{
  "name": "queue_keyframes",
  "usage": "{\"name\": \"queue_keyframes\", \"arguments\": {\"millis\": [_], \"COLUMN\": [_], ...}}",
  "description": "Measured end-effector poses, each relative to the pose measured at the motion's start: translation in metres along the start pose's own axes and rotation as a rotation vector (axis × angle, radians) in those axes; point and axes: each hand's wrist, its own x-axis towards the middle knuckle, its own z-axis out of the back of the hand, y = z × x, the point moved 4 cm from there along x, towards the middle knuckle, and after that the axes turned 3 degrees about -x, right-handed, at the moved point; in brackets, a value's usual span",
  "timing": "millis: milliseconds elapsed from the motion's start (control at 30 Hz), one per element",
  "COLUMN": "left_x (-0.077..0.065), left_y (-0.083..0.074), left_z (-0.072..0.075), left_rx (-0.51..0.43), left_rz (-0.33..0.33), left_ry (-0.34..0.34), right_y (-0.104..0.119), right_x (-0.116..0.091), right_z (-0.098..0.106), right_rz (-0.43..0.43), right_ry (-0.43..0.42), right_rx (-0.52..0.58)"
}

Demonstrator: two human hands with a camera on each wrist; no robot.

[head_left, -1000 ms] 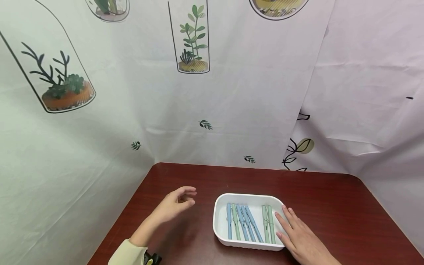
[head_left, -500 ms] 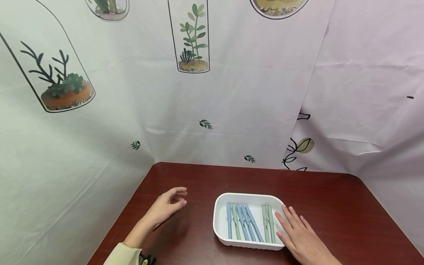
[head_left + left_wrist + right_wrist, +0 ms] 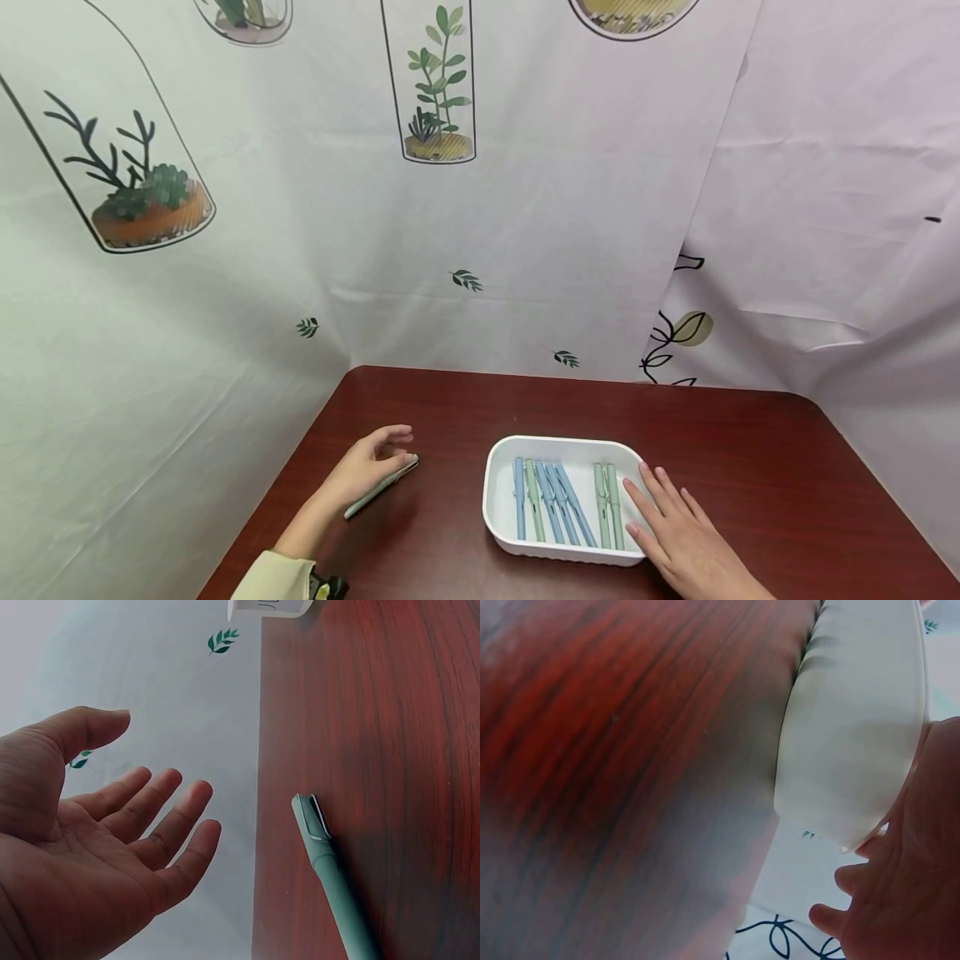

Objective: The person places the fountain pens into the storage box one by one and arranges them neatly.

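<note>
My left hand (image 3: 363, 472) hovers over the left part of the table, its fingers loosely bent with nothing in them. A green pen (image 3: 377, 492) with a clip lies on the table under it; in the left wrist view this pen (image 3: 337, 889) is apart from the fingers. To the right stands a white tray (image 3: 555, 552) holding several blue pens (image 3: 519, 500) and green pens (image 3: 614, 508) in two groups. My right hand (image 3: 678, 533) rests on the tray's right rim with straight, spread fingers. In the right wrist view it touches the tray's side wall (image 3: 855, 735).
The dark red wooden table (image 3: 450, 400) reaches back to a white curtain (image 3: 525, 250) printed with plants. That curtain also stands along the table's left and right sides. A strip of table lies between the green pen and the tray.
My left hand has moved left, away from the tray. The green pen beneath it, mostly hidden before, now shows. The right hand and the tray stay put.
</note>
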Motion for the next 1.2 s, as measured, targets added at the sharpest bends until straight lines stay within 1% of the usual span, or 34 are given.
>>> {"name": "queue_keyframes", "arguments": {"millis": [133, 233, 333, 400, 567, 667, 800, 933, 1200], "left_x": [0.000, -0.001, -0.003, -0.003, -0.004, -0.005, -0.005, -0.005, -0.005], "left_y": [0.005, 0.008, 0.011, 0.013, 0.021, 0.024, 0.027, 0.030, 0.039], "left_z": [0.002, 0.003, 0.004, 0.005, 0.005, 0.005, 0.004, 0.005, 0.003], "left_rx": [0.022, 0.037, 0.052, 0.061, 0.101, 0.122, 0.135, 0.152, 0.199], "left_rz": [0.009, 0.027, 0.052, 0.070, 0.100, 0.101, 0.104, 0.125, 0.177], "left_ry": [-0.016, -0.036, -0.050, -0.058, -0.074, -0.072, -0.066, -0.069, -0.112], "right_y": [0.001, 0.001, 0.001, 0.001, 0.002, 0.002, 0.002, 0.002, 0.003], "right_x": [-0.001, -0.001, -0.001, -0.001, -0.001, -0.001, -0.001, -0.001, -0.001], "right_z": [0.001, 0.002, 0.002, 0.002, 0.003, 0.003, 0.002, 0.002, 0.003], "right_rz": [0.020, 0.039, 0.034, 0.021, 0.045, 0.056, 0.049, 0.040, 0.021], "right_ry": [-0.028, -0.053, -0.048, -0.031, -0.056, -0.070, -0.065, -0.061, -0.031], "right_rx": [-0.016, -0.033, -0.031, -0.027, -0.052, -0.058, -0.056, -0.040, -0.020]}}
